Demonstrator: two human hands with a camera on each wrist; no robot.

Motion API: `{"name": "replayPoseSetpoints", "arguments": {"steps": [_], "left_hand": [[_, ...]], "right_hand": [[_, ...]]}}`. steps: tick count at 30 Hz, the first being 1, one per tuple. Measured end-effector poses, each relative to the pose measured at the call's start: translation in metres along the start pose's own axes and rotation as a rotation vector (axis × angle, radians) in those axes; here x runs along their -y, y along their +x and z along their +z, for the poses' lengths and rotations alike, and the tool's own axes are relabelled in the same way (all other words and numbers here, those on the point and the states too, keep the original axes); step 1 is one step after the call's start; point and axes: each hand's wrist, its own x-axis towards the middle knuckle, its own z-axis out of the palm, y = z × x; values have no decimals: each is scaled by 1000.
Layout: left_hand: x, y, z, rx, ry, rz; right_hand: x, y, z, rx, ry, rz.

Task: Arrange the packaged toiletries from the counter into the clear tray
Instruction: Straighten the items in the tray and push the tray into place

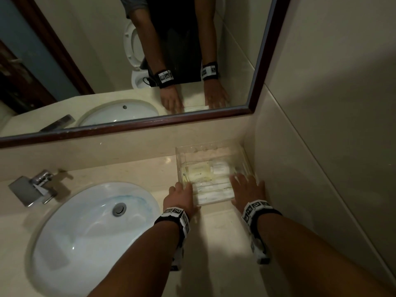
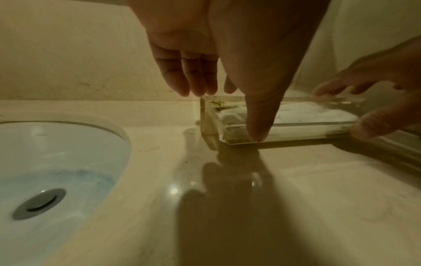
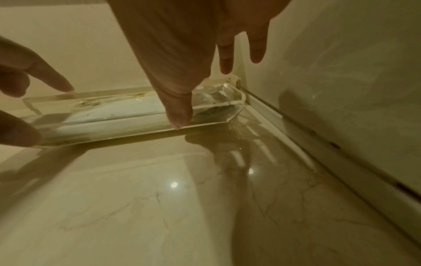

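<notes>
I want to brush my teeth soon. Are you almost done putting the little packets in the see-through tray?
Nearly. The white packets and small bottles already lie inside the clear tray. No packets show on the counter around it. Right now the left hand and right hand touch the tray's two sides, fingers straight, probably nudging it toward the corner. Only that looks left.

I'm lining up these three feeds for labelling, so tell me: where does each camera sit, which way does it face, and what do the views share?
Head: worn high, looking down at the counter, sink, mirror; both forearms show.
Left wrist: low beside the sink, facing the clear tray; left hand above it, right hand at the far side.
Right wrist: low, facing the tray's wall corner; right hand's fingers touch its rim.
Shared: all show the tray and both hands.
</notes>
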Motion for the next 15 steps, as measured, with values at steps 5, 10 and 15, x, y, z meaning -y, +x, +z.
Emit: {"name": "replayPoseSetpoints", "arguments": {"steps": [5,10,15], "left_hand": [[-3,7,-3,-70,78,53],[0,14,0,-65,10,118],[3,19,-2,-47,12,130]], "right_hand": [[2,6,3,-33,12,-35],[3,13,6,-34,14,-37],[6,16,-1,-29,18,-28]]}}
